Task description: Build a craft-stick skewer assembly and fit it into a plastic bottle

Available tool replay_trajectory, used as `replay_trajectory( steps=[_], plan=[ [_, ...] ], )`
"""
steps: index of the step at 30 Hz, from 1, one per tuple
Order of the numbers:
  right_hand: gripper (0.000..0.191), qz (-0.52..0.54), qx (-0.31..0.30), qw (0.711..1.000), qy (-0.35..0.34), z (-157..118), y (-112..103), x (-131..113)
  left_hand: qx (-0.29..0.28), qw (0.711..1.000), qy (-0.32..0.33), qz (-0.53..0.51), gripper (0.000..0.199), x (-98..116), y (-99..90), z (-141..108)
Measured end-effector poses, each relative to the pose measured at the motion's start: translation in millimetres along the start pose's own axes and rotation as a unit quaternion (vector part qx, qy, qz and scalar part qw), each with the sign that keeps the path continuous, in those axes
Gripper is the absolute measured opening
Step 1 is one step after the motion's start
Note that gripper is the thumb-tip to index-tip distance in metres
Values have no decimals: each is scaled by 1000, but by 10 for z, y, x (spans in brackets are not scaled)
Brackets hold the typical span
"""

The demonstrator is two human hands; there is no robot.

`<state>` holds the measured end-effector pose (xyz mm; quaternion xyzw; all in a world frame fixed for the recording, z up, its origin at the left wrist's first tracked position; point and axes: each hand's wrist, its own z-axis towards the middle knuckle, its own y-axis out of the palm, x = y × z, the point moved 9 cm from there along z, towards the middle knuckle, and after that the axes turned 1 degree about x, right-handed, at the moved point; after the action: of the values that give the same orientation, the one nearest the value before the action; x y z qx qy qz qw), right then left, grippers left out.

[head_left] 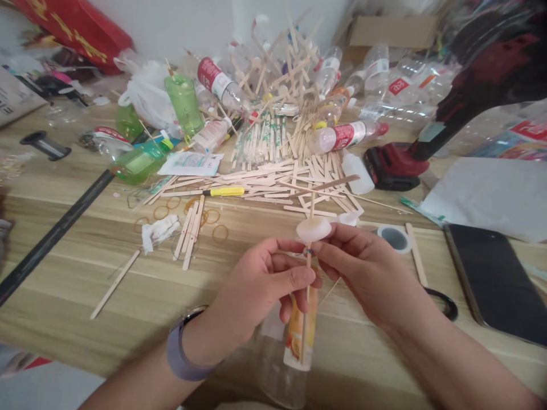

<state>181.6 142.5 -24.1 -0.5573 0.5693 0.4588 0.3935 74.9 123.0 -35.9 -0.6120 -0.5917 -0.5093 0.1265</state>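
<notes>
Near the table's front edge, my left hand (273, 273) is closed around a thin wooden stick (305, 330), thumb pressed along it. My right hand (359, 262) pinches the same stick higher up, by a small dark tie, its fingers also touching a white rounded cap (313, 229). Above the cap the stick meets a brownish flat crosspiece (329, 185). Whether the stick runs through or behind the cap, I cannot tell. Beneath my hands is a clear plastic bottle (277, 381) with an orange label; its upper part is hidden.
Behind lie piled craft sticks (260, 182), a yellow-handled tool (226, 192) and several bottles (348, 135). Rubber bands (220, 232) and crumpled tissue (158, 232) are to the left. A tape roll (394, 239), a phone (496, 279) and a red-black power tool (393, 165) stand right.
</notes>
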Motion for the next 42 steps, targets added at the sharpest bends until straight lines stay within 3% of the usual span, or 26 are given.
replay_trajectory(
  steps=[42],
  plan=[
    [11,-12,-4,1000,6,-36,42,-8,-5,1000,16,10,33,-46,-14,-46]
  ],
)
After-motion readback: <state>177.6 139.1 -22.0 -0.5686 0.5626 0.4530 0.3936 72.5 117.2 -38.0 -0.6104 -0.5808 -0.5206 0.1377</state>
